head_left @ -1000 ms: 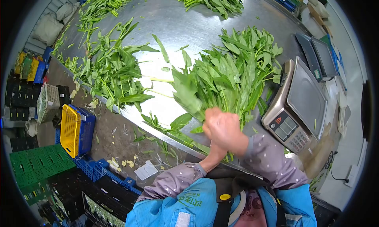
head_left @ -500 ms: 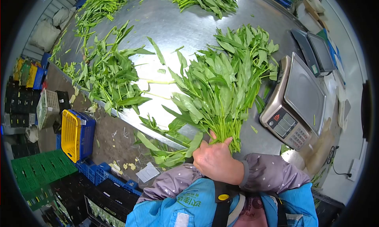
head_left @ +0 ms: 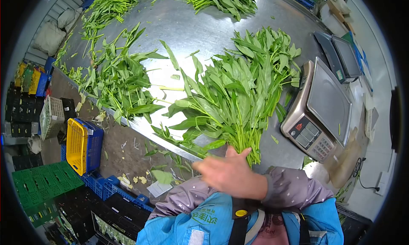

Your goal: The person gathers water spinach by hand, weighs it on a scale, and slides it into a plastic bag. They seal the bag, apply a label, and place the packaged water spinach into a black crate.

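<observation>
My left hand is mostly hidden behind the right one; its visible fingertips close around the stems of a large leafy green bunch on the metal table. Crossing in front of it, my right hand is blurred, with its fingers stretched out to the left and nothing visible in them. A loose leafy sprig hangs in the air over the floor, beyond the table's edge. Left of the bunch lies a looser pile of greens.
A scale stands right of the bunch, with a second scale behind it. More greens lie at the table's far side. Below left are a yellow crate, green crates and scraps on the floor.
My right hand has let go of the leafy sprig and its fingers have swung left. The sprig has dropped down and left. Leaves at the bunch's left side have shifted.
</observation>
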Tool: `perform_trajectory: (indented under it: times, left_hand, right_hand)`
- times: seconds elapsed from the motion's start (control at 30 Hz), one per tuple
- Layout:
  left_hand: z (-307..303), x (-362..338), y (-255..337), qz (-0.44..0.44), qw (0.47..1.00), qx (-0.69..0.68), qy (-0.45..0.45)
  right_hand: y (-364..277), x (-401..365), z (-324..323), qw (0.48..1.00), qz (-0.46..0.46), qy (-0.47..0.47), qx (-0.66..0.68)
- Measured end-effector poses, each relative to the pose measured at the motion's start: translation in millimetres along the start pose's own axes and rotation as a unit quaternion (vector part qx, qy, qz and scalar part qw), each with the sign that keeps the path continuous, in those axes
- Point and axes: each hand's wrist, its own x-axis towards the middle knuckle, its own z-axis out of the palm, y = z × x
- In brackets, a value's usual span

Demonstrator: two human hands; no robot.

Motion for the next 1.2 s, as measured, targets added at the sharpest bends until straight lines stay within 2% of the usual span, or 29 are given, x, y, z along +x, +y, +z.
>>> perform_trajectory:
  times: [0.03,0.1,0.13,0.17,0.23,0.37,0.57,0.77,0.9,1.2]
  left_hand:
    - [0,5,-8,0.04,0.999,0.019,-0.016]
    - [0,12,-24,0.119,0.99,0.055,-0.045]
    - [1,13,-27,0.158,0.983,0.074,-0.06]
    - [0,10,-19,0.158,0.983,0.074,-0.061]
    - [-1,-3,10,0.048,0.981,-0.183,-0.035]
    - [2,0,-6,0.041,0.977,-0.208,-0.014]
    - [0,-3,1,0.023,0.974,-0.223,-0.023]
    - [-3,-5,7,0.026,0.981,-0.188,-0.038]
    - [-2,-4,3,0.024,0.984,-0.172,-0.026]
    - [-2,-3,-1,0.033,0.986,-0.162,-0.021]
  right_hand:
    - [12,-3,-2,0.997,0.031,0.0,-0.076]
    - [51,-10,-1,0.991,0.095,0.091,-0.022]
    - [68,-12,-1,0.983,0.136,0.115,-0.04]
    - [83,-14,0,0.972,0.178,0.14,-0.058]
    - [101,-20,2,0.964,0.215,0.135,-0.072]
    - [112,-24,3,0.948,0.29,0.108,-0.072]
    - [124,-30,1,0.943,0.316,0.108,0.001]
    - [123,-28,3,0.946,0.296,0.132,-0.001]
    - [120,-25,2,0.939,0.322,0.123,0.0]
    - [125,-23,6,0.956,0.247,0.16,-0.016]
